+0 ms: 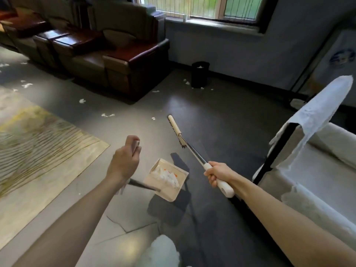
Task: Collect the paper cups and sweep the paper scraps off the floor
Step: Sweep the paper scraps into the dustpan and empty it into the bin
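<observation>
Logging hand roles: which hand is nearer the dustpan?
Left. The left hand grips the handle of the dustpan; the right hand is apart, to its right, gripping the broom.

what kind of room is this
Likely a lounge or waiting room: a row of leather armchairs with wooden armrests stands along the wall, a large patterned rug lies on the floor, and a black waste bin stands below a barred window.

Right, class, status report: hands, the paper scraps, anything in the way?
Left hand holds dustpan, right hand grips broom. Dustpan part-filled; scraps loose on floor by sofa and bin. Nothing between broom and nearest scraps.
</observation>
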